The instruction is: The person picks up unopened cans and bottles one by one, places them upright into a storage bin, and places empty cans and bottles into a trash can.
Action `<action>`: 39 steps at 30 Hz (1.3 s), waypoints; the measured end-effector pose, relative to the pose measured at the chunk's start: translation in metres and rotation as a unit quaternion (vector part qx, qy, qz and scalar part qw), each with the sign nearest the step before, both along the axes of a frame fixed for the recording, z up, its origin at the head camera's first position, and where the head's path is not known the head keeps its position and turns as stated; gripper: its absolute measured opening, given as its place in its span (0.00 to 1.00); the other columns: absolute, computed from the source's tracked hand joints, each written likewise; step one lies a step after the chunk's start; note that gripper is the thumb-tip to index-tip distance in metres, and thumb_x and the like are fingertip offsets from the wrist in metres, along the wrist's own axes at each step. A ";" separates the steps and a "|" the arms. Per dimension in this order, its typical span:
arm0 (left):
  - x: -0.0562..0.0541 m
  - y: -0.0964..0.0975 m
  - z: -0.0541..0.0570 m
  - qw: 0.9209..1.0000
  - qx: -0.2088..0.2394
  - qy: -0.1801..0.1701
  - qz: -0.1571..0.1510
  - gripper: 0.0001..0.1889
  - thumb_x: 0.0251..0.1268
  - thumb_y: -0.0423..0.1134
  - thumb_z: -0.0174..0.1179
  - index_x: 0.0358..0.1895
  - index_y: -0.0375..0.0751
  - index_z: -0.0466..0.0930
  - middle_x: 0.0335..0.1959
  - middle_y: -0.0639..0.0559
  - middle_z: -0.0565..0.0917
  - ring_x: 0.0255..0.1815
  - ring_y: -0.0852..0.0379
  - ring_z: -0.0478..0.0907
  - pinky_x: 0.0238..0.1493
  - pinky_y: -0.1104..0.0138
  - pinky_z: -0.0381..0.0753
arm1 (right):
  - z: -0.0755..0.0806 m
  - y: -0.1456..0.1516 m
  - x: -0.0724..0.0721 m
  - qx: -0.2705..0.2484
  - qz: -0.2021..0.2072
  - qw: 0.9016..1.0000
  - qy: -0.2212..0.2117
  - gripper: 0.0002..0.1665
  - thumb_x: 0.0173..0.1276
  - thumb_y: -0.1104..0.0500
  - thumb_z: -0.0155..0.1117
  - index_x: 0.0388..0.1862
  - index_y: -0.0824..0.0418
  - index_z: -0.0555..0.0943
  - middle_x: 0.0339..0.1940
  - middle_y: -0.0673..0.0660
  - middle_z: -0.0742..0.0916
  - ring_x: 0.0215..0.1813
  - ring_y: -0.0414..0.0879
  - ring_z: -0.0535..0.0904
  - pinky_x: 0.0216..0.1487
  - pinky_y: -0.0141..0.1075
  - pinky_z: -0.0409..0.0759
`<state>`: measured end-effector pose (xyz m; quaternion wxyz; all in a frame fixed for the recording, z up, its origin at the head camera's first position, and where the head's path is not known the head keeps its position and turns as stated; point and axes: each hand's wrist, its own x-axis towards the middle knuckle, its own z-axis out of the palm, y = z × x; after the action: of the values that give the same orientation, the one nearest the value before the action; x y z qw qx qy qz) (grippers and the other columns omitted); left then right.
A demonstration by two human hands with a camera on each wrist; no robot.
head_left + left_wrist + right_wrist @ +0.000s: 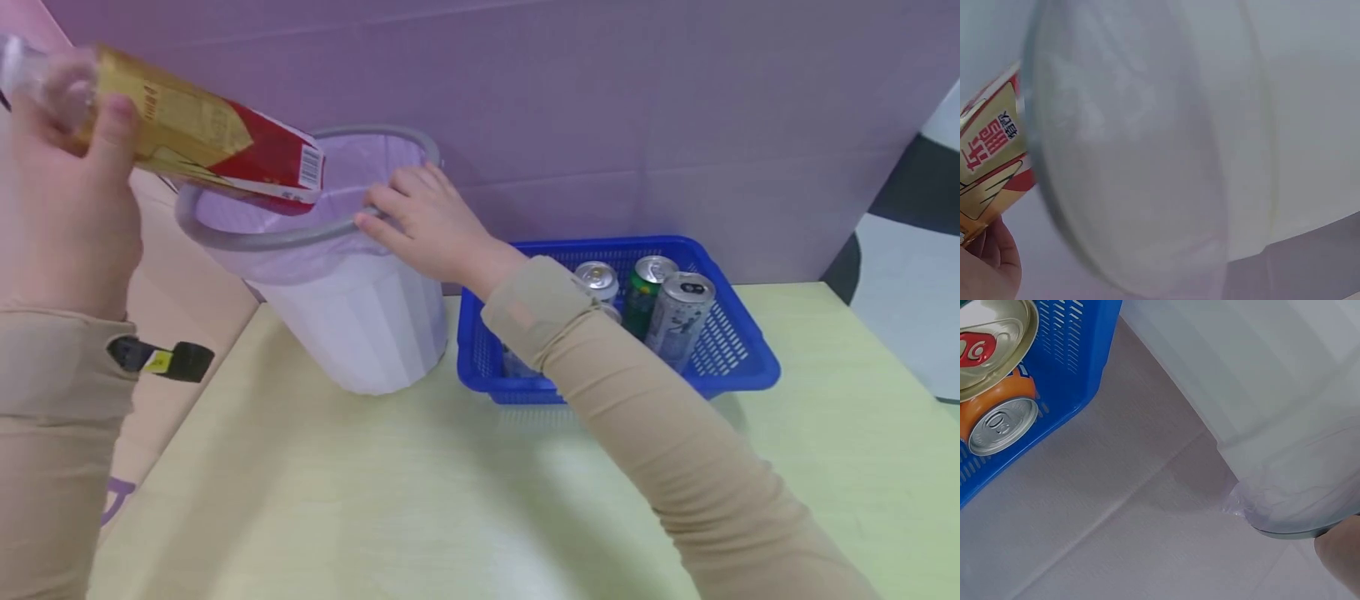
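My left hand [82,192] grips a gold-and-red carton [202,133] near one end and holds it tilted. The carton's red end with a barcode hangs over the mouth of a white trash bin [360,317]. A blurred, clear-looking part shows at the carton's upper end by my fingers. The bin has a grey rim and a thin pale purple liner [352,167] folded over it. On the near right side of that rim, my right hand [427,221] holds on with its fingers bent. In the left wrist view, the bin's rim partly hides the carton [991,150].
Right of the bin stands a blue plastic basket [738,379] with several drink cans, among them a green can [640,304] and a patterned silver can [681,321]. An orange can [1004,397] shows in the right wrist view. A purple-grey panel [570,125] rises behind the pale table [420,500].
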<state>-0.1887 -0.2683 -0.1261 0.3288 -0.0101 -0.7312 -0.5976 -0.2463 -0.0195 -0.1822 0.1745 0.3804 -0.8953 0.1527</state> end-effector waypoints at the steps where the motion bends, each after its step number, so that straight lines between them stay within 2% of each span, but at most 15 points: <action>1: -0.003 0.003 -0.001 1.000 -0.010 -0.015 -0.005 0.23 0.67 0.48 0.55 0.64 0.59 0.62 0.68 0.60 0.66 0.70 0.61 0.59 0.75 0.67 0.45 | 0.000 0.000 0.000 0.000 0.001 1.000 -0.002 0.22 0.75 0.44 0.44 0.59 0.52 0.74 0.47 0.53 0.75 0.61 0.47 0.66 0.78 0.48 0.41; 4: -0.014 0.010 -0.004 0.997 -0.009 -0.068 -0.025 0.29 0.65 0.47 0.58 0.66 0.58 0.58 0.70 0.59 0.64 0.71 0.62 0.59 0.76 0.65 0.44 | 0.000 -0.001 0.000 0.000 0.002 1.000 -0.004 0.22 0.75 0.44 0.44 0.59 0.52 0.74 0.46 0.53 0.75 0.59 0.47 0.66 0.78 0.48 0.41; 6: -0.020 0.013 -0.005 0.992 -0.045 -0.114 -0.020 0.32 0.64 0.50 0.59 0.68 0.57 0.56 0.70 0.58 0.65 0.69 0.62 0.61 0.76 0.64 0.48 | 0.000 -0.001 0.000 -0.001 0.004 1.000 -0.004 0.22 0.75 0.44 0.44 0.59 0.51 0.74 0.46 0.53 0.75 0.59 0.47 0.66 0.78 0.48 0.41; 9: -0.028 0.018 -0.005 0.978 -0.116 -0.175 -0.006 0.36 0.60 0.56 0.60 0.69 0.56 0.56 0.65 0.58 0.68 0.65 0.60 0.64 0.74 0.63 0.56 | -0.001 -0.001 0.000 -0.002 0.004 1.000 -0.004 0.22 0.75 0.43 0.44 0.59 0.51 0.74 0.46 0.52 0.75 0.59 0.47 0.66 0.77 0.49 0.41; 11: -0.031 0.020 -0.005 0.966 -0.165 -0.201 -0.004 0.38 0.58 0.60 0.60 0.70 0.55 0.56 0.63 0.57 0.70 0.63 0.58 0.66 0.72 0.61 0.60 | -0.001 -0.002 0.001 -0.002 0.005 1.000 -0.005 0.22 0.75 0.43 0.43 0.59 0.51 0.74 0.46 0.52 0.75 0.59 0.47 0.66 0.77 0.49 0.40; 15: -0.038 0.021 -0.005 0.945 -0.240 -0.223 -0.014 0.42 0.55 0.64 0.60 0.70 0.52 0.58 0.64 0.51 0.71 0.59 0.55 0.68 0.69 0.57 0.64 | 0.000 -0.002 0.002 -0.002 0.005 1.000 -0.004 0.22 0.76 0.43 0.42 0.59 0.52 0.74 0.46 0.52 0.75 0.59 0.47 0.66 0.77 0.49 0.40; 20: -0.044 0.020 -0.005 0.912 -0.319 -0.255 -0.034 0.45 0.57 0.65 0.58 0.71 0.40 0.56 0.65 0.38 0.69 0.60 0.45 0.67 0.65 0.49 0.66 | 0.000 -0.002 0.002 0.000 0.004 1.000 0.002 0.22 0.76 0.44 0.42 0.58 0.52 0.74 0.46 0.52 0.75 0.60 0.47 0.67 0.77 0.49 0.40; 23: -0.046 0.021 -0.005 0.890 -0.356 -0.279 -0.049 0.48 0.57 0.66 0.56 0.71 0.34 0.54 0.65 0.33 0.67 0.60 0.40 0.66 0.62 0.44 0.66 | 0.000 -0.002 0.001 0.001 0.003 1.000 0.002 0.22 0.76 0.44 0.42 0.59 0.52 0.74 0.47 0.52 0.75 0.61 0.47 0.66 0.77 0.49 0.40; 30: -0.051 0.022 -0.005 0.838 -0.436 -0.315 -0.095 0.49 0.54 0.69 0.57 0.66 0.31 0.61 0.60 0.32 0.69 0.55 0.40 0.67 0.56 0.45 0.69 | 0.000 -0.002 0.002 0.004 0.001 1.000 0.001 0.22 0.76 0.44 0.42 0.59 0.52 0.74 0.47 0.52 0.75 0.61 0.47 0.66 0.78 0.48 0.40; 34: -0.055 0.022 -0.005 0.822 -0.450 -0.331 -0.114 0.48 0.52 0.67 0.60 0.67 0.33 0.60 0.61 0.32 0.70 0.55 0.40 0.69 0.56 0.46 0.69 | 0.000 -0.002 0.002 0.004 0.001 1.000 0.000 0.22 0.76 0.44 0.42 0.58 0.52 0.74 0.46 0.52 0.75 0.61 0.47 0.66 0.78 0.48 0.40; 39: -0.061 0.021 -0.006 0.809 -0.463 -0.335 -0.139 0.36 0.55 0.57 0.64 0.59 0.34 0.68 0.53 0.36 0.75 0.48 0.45 0.72 0.48 0.56 0.74 | 0.000 -0.002 0.003 0.001 0.002 1.000 0.000 0.21 0.76 0.44 0.42 0.57 0.53 0.74 0.45 0.52 0.74 0.59 0.47 0.66 0.77 0.49 0.40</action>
<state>-0.2495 -0.2473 -0.1326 -0.0675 -0.0619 -0.9767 -0.1939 -0.2434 -0.0212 -0.1826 0.1742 0.3822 -0.8946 0.1522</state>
